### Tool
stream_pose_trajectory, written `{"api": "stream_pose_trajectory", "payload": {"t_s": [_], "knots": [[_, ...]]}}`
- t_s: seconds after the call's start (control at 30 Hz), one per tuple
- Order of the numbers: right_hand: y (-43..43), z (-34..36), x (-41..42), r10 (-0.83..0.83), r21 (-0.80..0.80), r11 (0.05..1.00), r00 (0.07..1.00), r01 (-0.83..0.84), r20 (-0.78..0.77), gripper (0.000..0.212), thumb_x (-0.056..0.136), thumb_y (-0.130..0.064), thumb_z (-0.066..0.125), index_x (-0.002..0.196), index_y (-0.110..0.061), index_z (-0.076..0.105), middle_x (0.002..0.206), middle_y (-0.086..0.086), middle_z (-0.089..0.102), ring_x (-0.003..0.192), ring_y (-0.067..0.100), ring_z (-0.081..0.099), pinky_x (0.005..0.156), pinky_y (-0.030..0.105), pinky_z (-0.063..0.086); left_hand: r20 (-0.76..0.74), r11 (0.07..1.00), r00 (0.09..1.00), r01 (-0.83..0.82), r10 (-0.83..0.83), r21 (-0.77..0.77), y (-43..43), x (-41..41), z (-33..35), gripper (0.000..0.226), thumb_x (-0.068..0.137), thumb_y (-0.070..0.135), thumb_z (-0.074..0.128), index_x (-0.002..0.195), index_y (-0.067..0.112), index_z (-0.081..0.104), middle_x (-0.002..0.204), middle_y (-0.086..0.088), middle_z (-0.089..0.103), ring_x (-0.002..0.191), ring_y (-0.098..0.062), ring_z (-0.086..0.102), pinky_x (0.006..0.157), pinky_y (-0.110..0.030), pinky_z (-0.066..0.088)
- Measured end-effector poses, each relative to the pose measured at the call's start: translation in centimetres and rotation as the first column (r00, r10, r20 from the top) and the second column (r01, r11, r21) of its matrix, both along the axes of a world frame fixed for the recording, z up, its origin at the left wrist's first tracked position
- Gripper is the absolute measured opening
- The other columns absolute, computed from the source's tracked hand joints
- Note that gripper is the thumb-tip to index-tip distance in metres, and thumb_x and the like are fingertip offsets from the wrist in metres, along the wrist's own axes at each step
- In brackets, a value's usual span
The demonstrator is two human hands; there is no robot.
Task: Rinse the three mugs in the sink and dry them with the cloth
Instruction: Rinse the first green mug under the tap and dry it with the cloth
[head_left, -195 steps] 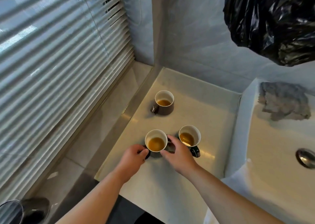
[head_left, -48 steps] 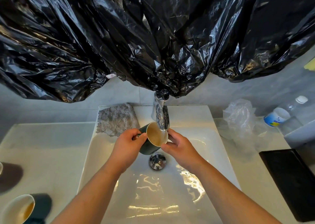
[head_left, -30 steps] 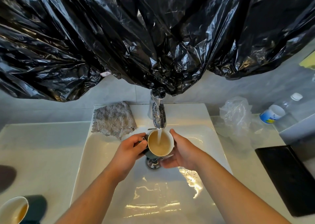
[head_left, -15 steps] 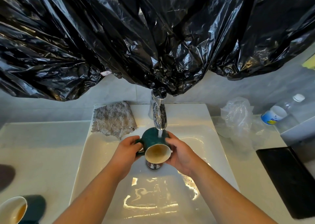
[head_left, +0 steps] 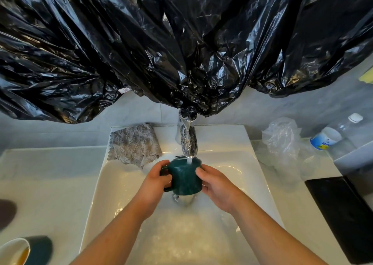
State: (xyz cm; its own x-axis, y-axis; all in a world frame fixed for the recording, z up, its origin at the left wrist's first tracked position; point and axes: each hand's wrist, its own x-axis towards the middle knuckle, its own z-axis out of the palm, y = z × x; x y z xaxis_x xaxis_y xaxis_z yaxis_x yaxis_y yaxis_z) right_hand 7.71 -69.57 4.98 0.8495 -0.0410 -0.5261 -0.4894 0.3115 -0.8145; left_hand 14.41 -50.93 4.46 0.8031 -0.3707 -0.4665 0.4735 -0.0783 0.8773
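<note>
Tipped further than a moment ago, the dark green mug now hangs mouth-down under the faucet, water striking its base. Fingers of the left hand curl at its handle; those of the right hand clasp its side. Left of the faucet lies the grey cloth.

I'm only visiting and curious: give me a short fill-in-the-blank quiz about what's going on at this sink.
The left hand grips the green mug by its ____.
The grey cloth lies at the sink, in its back ____ corner.
The other mug, on the counter, holds ____ liquid.
Missing words: handle; left; brown.
</note>
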Motion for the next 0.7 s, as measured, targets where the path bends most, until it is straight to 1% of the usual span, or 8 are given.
{"api": "stream_pose_trajectory", "payload": {"t_s": [0.07, 0.13, 0.23, 0.3, 0.37, 0.47, 0.57, 0.7], "knots": [[-0.2, 0.7, 0.1, 0.049, 0.031, 0.998, 0.999, -0.049, 0.011, 0.031, 0.101, -0.021, 0.056, 0.132, -0.026, 0.061, 0.127, -0.001, 0.070, 0.120, 0.017, 0.064, 0.097, 0.029, 0.052, -0.012, 0.999, 1.000, 0.005, -0.005, -0.032, 0.0, 0.0, 0.6, 0.034, 0.088, 0.003, 0.052, 0.113, 0.023, 0.063, 0.109, -0.005, 0.067, 0.104, -0.023, 0.065, 0.082, -0.037, 0.057], [-0.3, 1.0, 0.1, 0.066, 0.076, 0.995, 0.998, -0.065, -0.005, 0.038, 0.098, -0.016, 0.059, 0.132, -0.032, 0.059, 0.127, 0.000, 0.070, 0.119, 0.021, 0.064, 0.098, 0.035, 0.052, 0.020, 0.999, 1.000, 0.006, -0.005, -0.046, 0.1, -0.2, 0.9, 0.033, 0.081, 0.018, 0.056, 0.112, 0.026, 0.063, 0.107, 0.001, 0.067, 0.103, -0.018, 0.065, 0.079, -0.033, 0.055], [0.3, 0.9, 0.0, -0.040, 0.229, 0.973, 0.999, 0.040, -0.004, 0.041, 0.096, -0.009, 0.054, 0.132, -0.027, 0.063, 0.130, 0.014, 0.066, 0.122, 0.037, 0.060, 0.095, 0.055, 0.054, 0.141, 1.000, 0.990, -0.012, 0.016, -0.026, 0.1, -0.7, 0.6, 0.027, 0.098, 0.010, 0.057, 0.114, 0.031, 0.062, 0.101, 0.014, 0.071, 0.096, -0.007, 0.069, 0.073, -0.023, 0.057], [1.1, 0.8, 0.1, -0.156, 0.290, 0.944, 0.987, 0.157, -0.025, 0.035, 0.101, -0.024, 0.045, 0.128, -0.021, 0.067, 0.126, 0.017, 0.068, 0.121, 0.038, 0.060, 0.090, 0.056, 0.056, 0.221, 1.000, 0.975, 0.009, -0.011, 0.007, -0.3, -1.1, 0.4, 0.034, 0.095, 0.005, 0.061, 0.114, 0.034, 0.062, 0.098, 0.023, 0.072, 0.095, 0.001, 0.067, 0.074, -0.018, 0.056], [1.9, 0.3, 0.2, -0.234, 0.250, 0.938, 0.971, 0.239, -0.053, 0.043, 0.105, -0.039, 0.037, 0.126, -0.017, 0.068, 0.121, 0.015, 0.071, 0.119, 0.033, 0.063, 0.096, 0.053, 0.054, 0.272, 0.999, 0.962, 0.022, -0.031, 0.037, -1.0, -1.6, 0.6, 0.037, 0.084, 0.015, 0.068, 0.114, 0.036, 0.063, 0.100, 0.026, 0.071, 0.097, 0.004, 0.065, 0.079, -0.015, 0.055], [2.6, -0.3, 0.1, -0.269, 0.157, 0.952, 0.963, 0.264, 0.008, 0.041, 0.105, -0.034, 0.038, 0.126, -0.013, 0.067, 0.117, 0.015, 0.073, 0.114, 0.031, 0.067, 0.098, 0.046, 0.054, 0.263, 0.995, 0.964, -0.054, 0.031, 0.082, -2.2, -2.0, 0.8, 0.033, 0.073, 0.037, 0.071, 0.105, 0.036, 0.066, 0.094, 0.024, 0.073, 0.090, 0.002, 0.069, 0.079, -0.021, 0.057], [2.9, -0.6, 0.1, -0.266, 0.092, 0.961, 0.962, 0.260, 0.061, 0.038, 0.106, -0.032, 0.036, 0.123, -0.020, 0.068, 0.117, 0.012, 0.073, 0.109, 0.026, 0.070, 0.087, 0.037, 0.057, 0.230, 0.984, 0.971, -0.103, 0.069, 0.142, -2.6, -1.8, 0.4, 0.030, 0.072, 0.038, 0.081, 0.099, 0.034, 0.070, 0.085, 0.021, 0.075, 0.080, 0.000, 0.072, 0.070, -0.019, 0.058], [2.9, -1.2, 0.0, -0.206, 0.039, 0.978, 0.976, 0.204, 0.077, 0.041, 0.105, -0.045, 0.035, 0.116, -0.033, 0.073, 0.120, 0.006, 0.073, 0.115, 0.021, 0.067, 0.101, 0.040, 0.051, 0.221, 0.972, 0.973, -0.111, 0.064, 0.207, -2.8, -1.2, 0.3, 0.043, 0.057, 0.052, 0.086, 0.091, 0.030, 0.071, 0.078, 0.018, 0.076, 0.072, 0.000, 0.073, 0.063, -0.017, 0.057]]}}
